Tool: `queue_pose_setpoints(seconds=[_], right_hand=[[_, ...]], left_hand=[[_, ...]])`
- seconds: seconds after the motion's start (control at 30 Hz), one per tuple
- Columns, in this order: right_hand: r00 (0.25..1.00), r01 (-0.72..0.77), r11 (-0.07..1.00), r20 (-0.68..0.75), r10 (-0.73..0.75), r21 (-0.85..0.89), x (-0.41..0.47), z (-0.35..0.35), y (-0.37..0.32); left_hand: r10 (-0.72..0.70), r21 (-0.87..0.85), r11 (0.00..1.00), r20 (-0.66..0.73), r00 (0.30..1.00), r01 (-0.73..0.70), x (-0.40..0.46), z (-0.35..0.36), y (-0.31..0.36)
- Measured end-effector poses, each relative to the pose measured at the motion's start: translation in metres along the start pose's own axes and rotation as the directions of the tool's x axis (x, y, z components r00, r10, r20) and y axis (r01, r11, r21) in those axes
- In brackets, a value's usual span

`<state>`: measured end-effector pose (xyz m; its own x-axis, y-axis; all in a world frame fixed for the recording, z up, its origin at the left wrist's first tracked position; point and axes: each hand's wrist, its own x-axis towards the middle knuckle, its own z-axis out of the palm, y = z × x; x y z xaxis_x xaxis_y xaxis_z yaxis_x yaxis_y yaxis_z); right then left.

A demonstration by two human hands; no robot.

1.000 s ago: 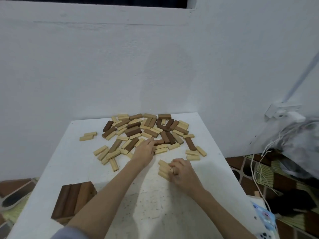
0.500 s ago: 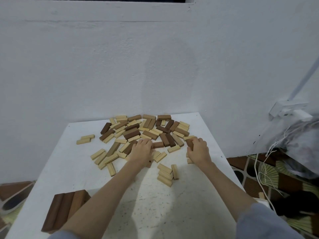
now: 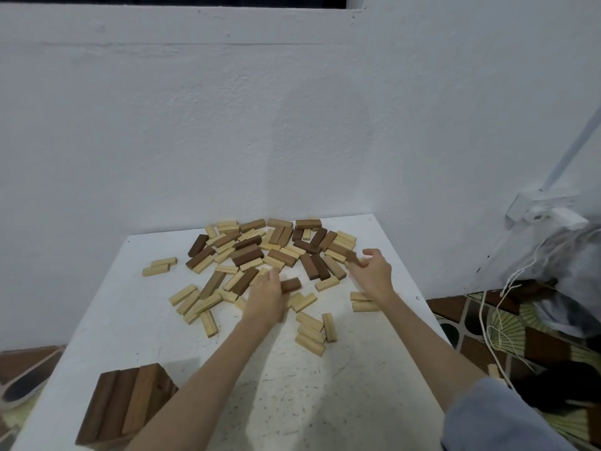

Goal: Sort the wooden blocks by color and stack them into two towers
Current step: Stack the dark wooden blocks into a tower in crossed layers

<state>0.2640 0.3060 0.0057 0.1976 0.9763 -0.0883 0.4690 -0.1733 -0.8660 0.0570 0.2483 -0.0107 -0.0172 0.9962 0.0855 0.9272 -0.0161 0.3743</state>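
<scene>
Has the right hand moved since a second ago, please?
Yes. The right hand has left the small stack of light blocks and gone up to the right edge of the mixed pile, pinching a dark block.

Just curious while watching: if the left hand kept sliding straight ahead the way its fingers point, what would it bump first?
Probably the dark brown block lying right at the left hand's fingertips, with the mixed block pile just beyond; depth is hard to judge.

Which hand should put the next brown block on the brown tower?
Probably the left hand: it touches a dark brown wooden block, and the dark brown block tower stands on its side. The right hand is farther away.
</scene>
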Motion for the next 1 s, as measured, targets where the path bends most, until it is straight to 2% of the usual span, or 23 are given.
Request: queue_pose_setpoints(seconds=[0.07, 0.13, 0.2, 0.27, 0.33, 0.43, 0.57, 0.8, 0.9, 1.0], right_hand=[[0.992, -0.123, 0.969, 0.059, 0.113, 0.214, 0.006, -0.002, -0.008], [0.979, -0.202, 0.93, 0.093, 0.182, 0.306, 0.012, -0.002, -0.015], [0.984, -0.164, 0.967, 0.101, 0.146, 0.195, 0.014, 0.002, -0.018], [0.993, -0.025, 1.0, 0.113, 0.026, -0.008, 0.012, 0.009, -0.019], [0.991, 0.076, 0.971, 0.122, -0.05, -0.227, 0.009, 0.017, -0.018], [0.995, 0.073, 0.882, 0.1, -0.03, -0.466, 0.005, 0.027, -0.015], [0.995, 0.053, 0.811, 0.095, 0.003, -0.583, -0.001, 0.029, -0.01], [1.0, 0.021, 0.869, 0.008, -0.02, -0.494, -0.011, 0.025, -0.015], [0.999, 0.03, 0.941, -0.016, -0.037, -0.338, -0.024, 0.024, -0.02], [0.998, 0.061, 0.985, 0.032, -0.056, -0.163, -0.054, 0.025, -0.028]], left_hand=[[-0.08, -0.175, 0.982, -0.076, 0.994, 0.066, -0.008, -0.005, -0.002], [-0.169, -0.335, 0.935, -0.142, 0.975, 0.114, -0.016, -0.011, -0.001], [-0.24, -0.426, 0.894, -0.184, 0.953, 0.143, -0.02, -0.016, 0.002], [-0.299, -0.481, 0.858, -0.186, 0.936, 0.179, -0.023, -0.018, 0.006], [-0.386, -0.53, 0.809, -0.152, 0.91, 0.255, -0.024, -0.02, 0.01], [-0.438, -0.539, 0.783, -0.124, 0.89, 0.31, -0.028, -0.021, 0.011], [-0.363, -0.522, 0.817, -0.137, 0.922, 0.245, -0.036, -0.016, 0.006], [-0.343, -0.511, 0.83, -0.146, 0.928, 0.226, -0.043, -0.017, 0.003], [-0.354, -0.489, 0.838, -0.152, 0.923, 0.241, -0.048, -0.022, 0.003], [-0.349, -0.45, 0.858, -0.154, 0.925, 0.249, -0.056, -0.028, 0.003]])
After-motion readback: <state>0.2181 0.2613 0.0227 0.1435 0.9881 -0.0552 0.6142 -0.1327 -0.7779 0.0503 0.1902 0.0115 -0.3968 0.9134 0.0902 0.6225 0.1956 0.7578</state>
